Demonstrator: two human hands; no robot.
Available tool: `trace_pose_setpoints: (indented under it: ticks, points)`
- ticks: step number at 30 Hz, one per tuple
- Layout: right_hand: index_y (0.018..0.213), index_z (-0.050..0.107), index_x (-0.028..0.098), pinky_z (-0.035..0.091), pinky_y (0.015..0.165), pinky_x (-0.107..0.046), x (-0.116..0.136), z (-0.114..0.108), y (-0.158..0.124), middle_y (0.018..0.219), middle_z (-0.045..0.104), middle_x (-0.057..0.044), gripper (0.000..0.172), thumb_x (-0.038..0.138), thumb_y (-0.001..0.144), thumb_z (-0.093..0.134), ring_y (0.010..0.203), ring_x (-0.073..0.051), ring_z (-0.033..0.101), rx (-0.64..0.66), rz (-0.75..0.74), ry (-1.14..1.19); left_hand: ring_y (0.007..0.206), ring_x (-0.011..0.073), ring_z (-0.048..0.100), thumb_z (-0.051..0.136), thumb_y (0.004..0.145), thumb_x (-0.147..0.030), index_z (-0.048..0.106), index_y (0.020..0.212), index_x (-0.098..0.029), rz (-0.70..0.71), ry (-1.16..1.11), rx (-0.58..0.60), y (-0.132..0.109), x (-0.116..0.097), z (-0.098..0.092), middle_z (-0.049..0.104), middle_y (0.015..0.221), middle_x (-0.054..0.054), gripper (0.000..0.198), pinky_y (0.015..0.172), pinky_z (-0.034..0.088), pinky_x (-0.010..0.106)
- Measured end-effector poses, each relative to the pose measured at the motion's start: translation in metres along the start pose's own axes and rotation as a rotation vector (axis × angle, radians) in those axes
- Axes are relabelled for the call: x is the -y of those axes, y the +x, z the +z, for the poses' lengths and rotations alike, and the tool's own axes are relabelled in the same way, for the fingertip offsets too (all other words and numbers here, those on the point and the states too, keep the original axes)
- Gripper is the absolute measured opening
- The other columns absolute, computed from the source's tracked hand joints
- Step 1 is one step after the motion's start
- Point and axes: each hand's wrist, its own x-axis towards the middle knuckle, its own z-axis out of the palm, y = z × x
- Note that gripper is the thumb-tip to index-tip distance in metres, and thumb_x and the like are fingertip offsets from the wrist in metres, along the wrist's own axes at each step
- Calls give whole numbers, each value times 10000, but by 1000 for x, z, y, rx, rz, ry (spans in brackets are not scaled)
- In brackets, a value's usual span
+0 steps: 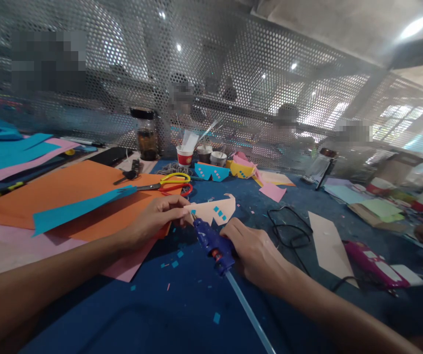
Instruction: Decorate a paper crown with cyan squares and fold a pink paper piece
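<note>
My left hand (157,216) pinches the left end of a pale peach paper boat (213,210) dotted with small blue squares, holding it on the blue table (167,305). My right hand (257,253) is wrapped round a blue glue gun (213,244). The gun's nozzle touches the boat's lower left edge, close to my left fingertips. A clear glue stick (248,309) trails out of the gun's back toward me.
Orange paper (75,189), a blue strip (78,207) and pink sheets lie at left. Yellow and red scissors (170,183), paper cups (184,156), a jar (146,133) and coloured paper boats (211,172) stand behind. A black cable (288,231), peach sheet (329,246) and pink glue gun (374,263) lie right.
</note>
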Motion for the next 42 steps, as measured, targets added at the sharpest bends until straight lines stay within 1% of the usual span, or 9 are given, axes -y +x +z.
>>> trace_pose_setpoints:
  ticks: [6,11,18,22,27,32,42]
  points:
    - [1156,562,198,507,702,-319,0,1,2,1173,691,-78,336,18,897,677,937,-215,704,2,0,-4,696,198,621,813,847,-451,758,877,-208,4,6,2,-3,-2,1,732,724,33,251,729,507,359]
    - [1149,558,201,515,708,-318,0,2,1,1173,686,-81,282,58,942,686,936,-214,697,0,-3,-4,701,198,621,801,856,-443,750,868,-209,10,29,7,-5,-6,1,745,751,40,240,731,512,360]
    - [1161,540,212,514,721,-316,-2,-2,-1,1158,686,-71,367,1,886,659,943,-213,709,-13,17,5,682,204,633,818,820,-467,771,879,-207,15,28,-4,0,-1,0,768,750,58,270,701,521,359]
    - [1155,544,205,499,706,-318,-2,-3,-3,1139,682,-69,351,3,890,655,924,-212,711,-29,16,-8,703,200,641,813,850,-455,778,897,-205,10,36,-8,0,1,-2,774,781,56,257,721,528,355]
    - [1150,549,204,494,703,-314,-1,-3,-2,1128,683,-64,370,-8,866,657,924,-211,715,1,28,-25,684,198,630,819,833,-510,771,872,-198,10,45,-7,-1,1,-3,773,766,61,318,711,525,353]
    - [1159,540,206,510,711,-310,-1,-2,-1,1121,682,-66,391,-18,858,650,928,-211,714,7,35,-34,708,196,630,807,862,-447,770,884,-197,7,33,6,-2,-2,-1,769,785,61,254,722,512,350]
    - [1145,534,211,546,738,-321,-1,-3,1,1131,678,-71,394,-26,846,632,945,-216,715,16,33,-9,696,202,629,793,870,-422,769,886,-205,16,25,1,-3,-1,1,763,775,60,219,701,509,355]
